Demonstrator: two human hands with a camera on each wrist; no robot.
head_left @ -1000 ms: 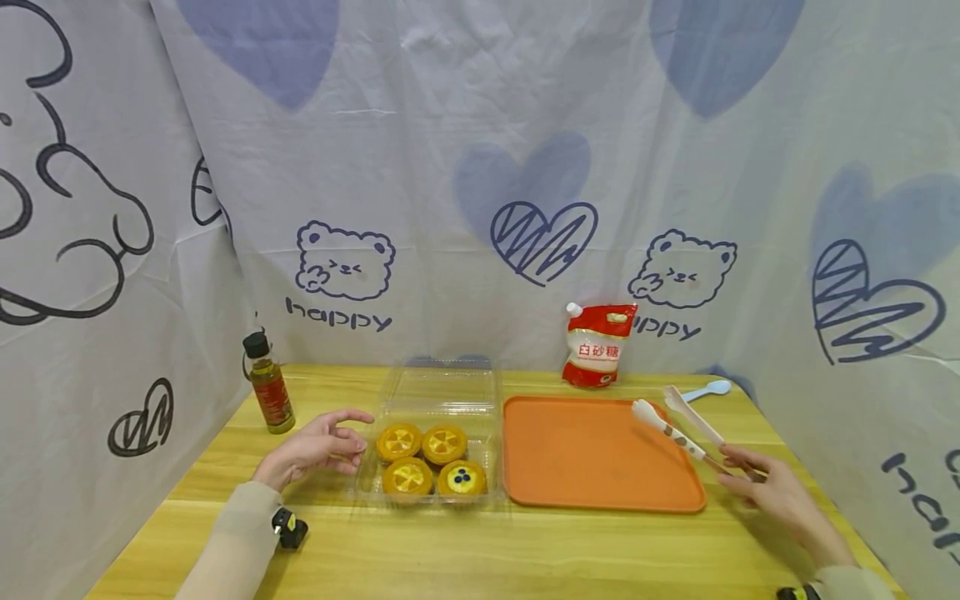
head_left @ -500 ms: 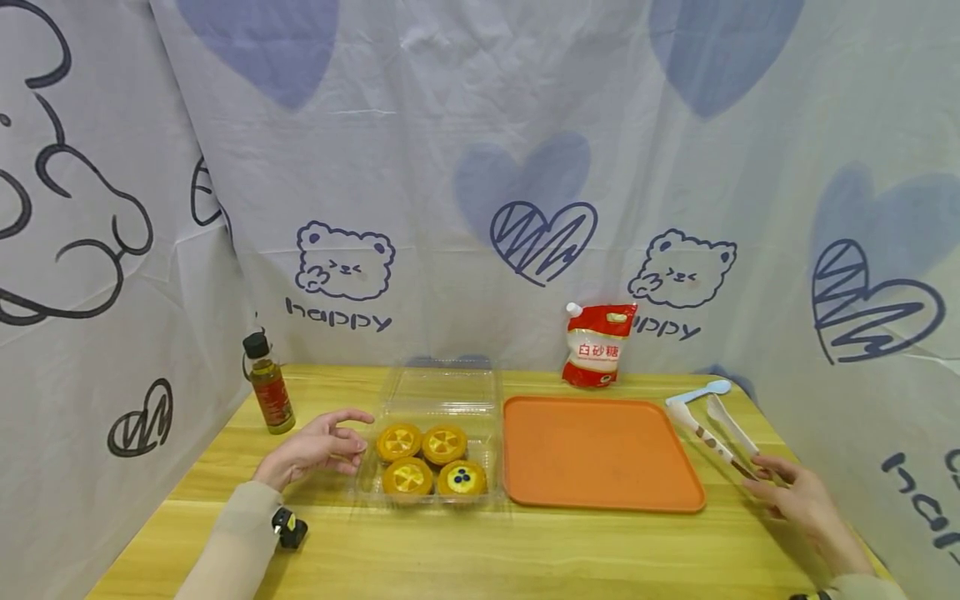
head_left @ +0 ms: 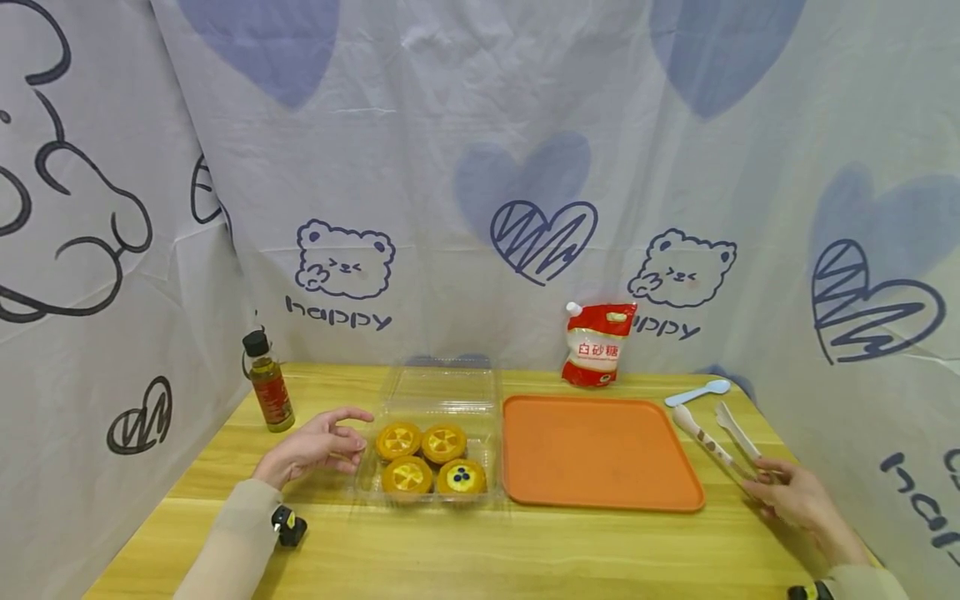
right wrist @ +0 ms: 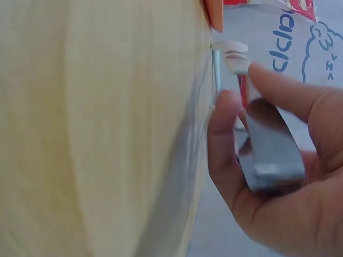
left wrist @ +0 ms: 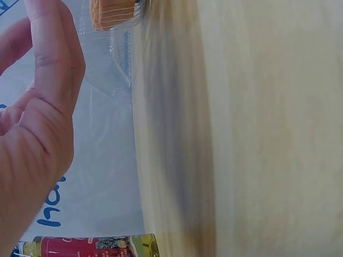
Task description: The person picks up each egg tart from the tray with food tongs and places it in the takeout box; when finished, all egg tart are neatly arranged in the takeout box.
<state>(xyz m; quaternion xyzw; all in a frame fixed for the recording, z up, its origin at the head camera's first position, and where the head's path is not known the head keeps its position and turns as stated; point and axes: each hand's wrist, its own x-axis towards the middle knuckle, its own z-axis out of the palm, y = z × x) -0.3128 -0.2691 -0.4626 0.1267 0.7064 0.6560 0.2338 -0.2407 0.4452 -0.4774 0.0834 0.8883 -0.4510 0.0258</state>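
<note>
My right hand [head_left: 795, 498] grips a pair of tongs [head_left: 711, 443] by the bent metal end [right wrist: 276, 155], right of the orange tray. The tongs' pale, brown-spotted arms are spread apart, their tips toward the back of the table, just in front of a light blue spoon [head_left: 697, 393]. My left hand [head_left: 318, 447] has its fingers loosely extended, fingertips right at the left wall of a clear plastic box [head_left: 491, 450]. The box's lid stands raised at the back. Inside are several egg tarts [head_left: 407, 477]; the front right one [head_left: 461, 478] has dark berries on a pale top.
An orange tray [head_left: 600, 454] lies beside the box. Behind it stands a red and white sugar pouch [head_left: 596, 346]. A bottle of yellow oil [head_left: 268, 385] is at the back left. Printed cloth [head_left: 450, 208] hangs behind and at both sides of the wooden table [head_left: 465, 558].
My right hand has carried the tongs rightward, from over the tray's right edge to the table beside it, and lowered them. The left hand has stayed in place.
</note>
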